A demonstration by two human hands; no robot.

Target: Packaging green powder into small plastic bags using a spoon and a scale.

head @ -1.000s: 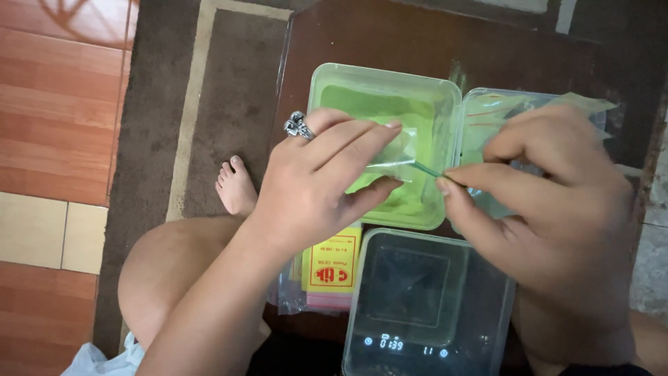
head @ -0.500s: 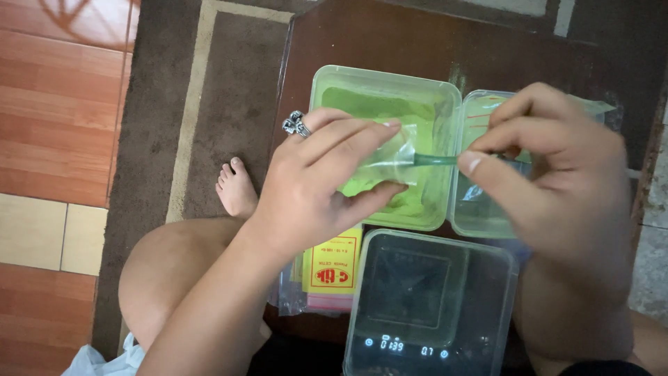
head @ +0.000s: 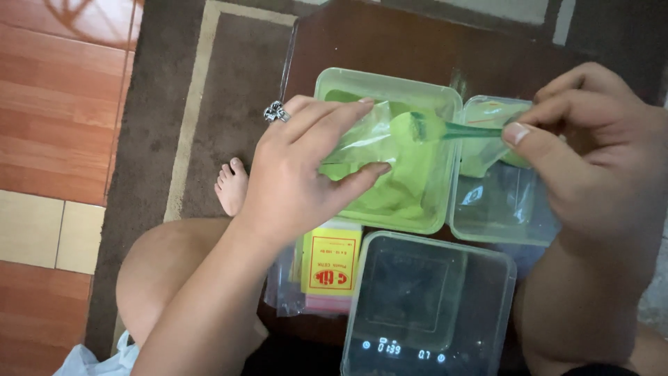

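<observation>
Hands are working in the middle of the frame: the left hand (head: 299, 174) is pinching a small clear bag (head: 362, 139) open over the green tub (head: 390, 150) of green powder, while the right hand (head: 591, 153) is pinching a green spoon (head: 431, 129) with its scoop at the bag's mouth. Doing this well, I think, is keeping the bag wide open and tipping the spoon slowly so powder is not spilling on the dark worktop (head: 390, 42). Fingers are hiding the bag's lower edge, and how full the bag is getting is hard to tell.

Spoon (head: 445, 129) handle end hidden in right hand (head: 591, 160); scale (head: 424, 306) cut off below.
</observation>
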